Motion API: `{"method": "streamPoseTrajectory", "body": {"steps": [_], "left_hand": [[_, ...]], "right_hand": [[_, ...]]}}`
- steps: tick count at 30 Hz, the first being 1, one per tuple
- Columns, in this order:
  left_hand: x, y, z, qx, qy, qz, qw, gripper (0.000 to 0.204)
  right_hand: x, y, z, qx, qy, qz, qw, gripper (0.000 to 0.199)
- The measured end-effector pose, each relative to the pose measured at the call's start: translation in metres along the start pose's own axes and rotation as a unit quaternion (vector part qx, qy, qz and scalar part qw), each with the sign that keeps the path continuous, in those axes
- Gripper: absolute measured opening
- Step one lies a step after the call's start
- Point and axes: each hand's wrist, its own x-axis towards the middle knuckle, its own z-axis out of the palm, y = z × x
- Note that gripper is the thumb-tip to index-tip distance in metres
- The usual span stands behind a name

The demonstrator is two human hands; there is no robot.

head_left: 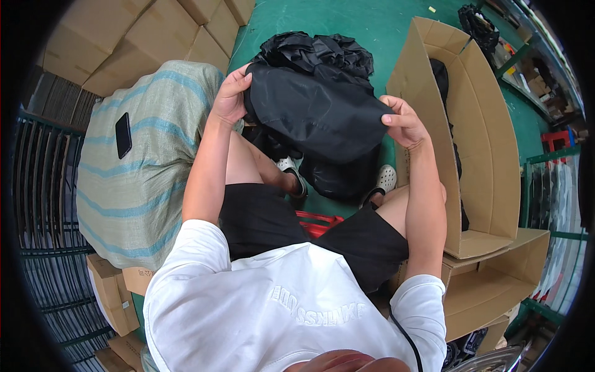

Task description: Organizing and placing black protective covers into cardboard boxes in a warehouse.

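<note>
A smooth black piece of fabric is stretched between my two hands, above my knees. My left hand pinches its left end between thumb and fingers. At the other end, my right hand grips the edge the same way. Whether the fabric is a bag or a cover, I cannot tell. Just beyond it lies a crumpled heap of black material. More black fabric hangs or lies below, between my feet, partly hidden by the held piece.
To my left bulges a large striped woven sack with a black phone on top. Cardboard boxes are stacked behind it. An open tall carton with black items inside stands at my right. Racks line both sides. Something red shows beneath me.
</note>
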Motion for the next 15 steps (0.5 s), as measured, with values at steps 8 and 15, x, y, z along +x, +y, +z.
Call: {"method": "streamPoseTrajectory", "body": {"steps": [8,15], "left_hand": [[-0.019,-0.004,0.027,0.078,-0.027,-0.049,0.995,0.029],[-0.068,0.025,0.077,0.366,-0.221,0.071,0.901,0.043]], "right_hand": [[-0.029,0.012,0.041,-0.165,-0.074,0.112,0.977,0.05],[-0.07,0.008,0.119,-0.288,-0.289,0.127,0.904,0.019]]}}
